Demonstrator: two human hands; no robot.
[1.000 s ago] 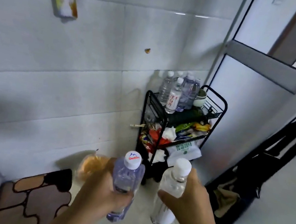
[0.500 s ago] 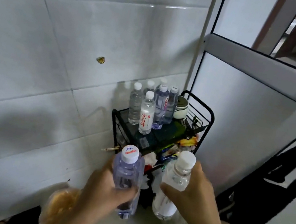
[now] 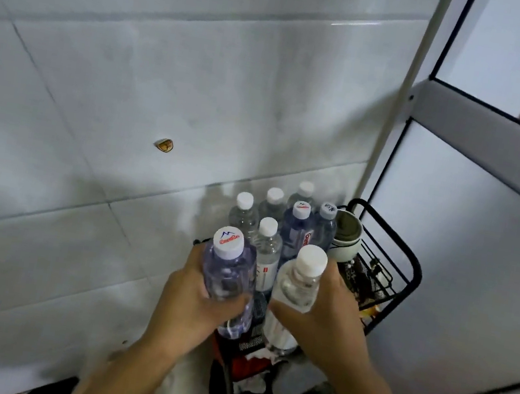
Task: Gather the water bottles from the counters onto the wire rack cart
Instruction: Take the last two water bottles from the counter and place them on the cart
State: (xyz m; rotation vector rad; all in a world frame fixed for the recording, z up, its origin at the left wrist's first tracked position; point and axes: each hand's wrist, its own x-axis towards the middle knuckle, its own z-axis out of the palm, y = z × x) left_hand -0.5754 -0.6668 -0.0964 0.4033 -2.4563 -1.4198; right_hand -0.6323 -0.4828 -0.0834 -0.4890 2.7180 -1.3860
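My left hand (image 3: 190,305) grips a purple-tinted water bottle (image 3: 228,273) with a white logo cap. My right hand (image 3: 327,320) grips a clear water bottle (image 3: 298,288) with a plain white cap. Both bottles are held upright, side by side, just above the near end of the black wire rack cart (image 3: 407,288). Several water bottles (image 3: 295,233) stand together on the cart's top shelf, right behind the two held ones. My hands and the held bottles hide the shelf's front part.
A white-and-green mug (image 3: 345,237) sits on the top shelf to the right of the bottles. Lower shelves hold red and white packets (image 3: 251,362). A tiled wall (image 3: 129,108) runs along the left; a white panelled door (image 3: 462,263) stands close on the right.
I have stepped closer to the cart. Both hands with their bottles have come forward and now hover over its top shelf, in front of the standing bottles.
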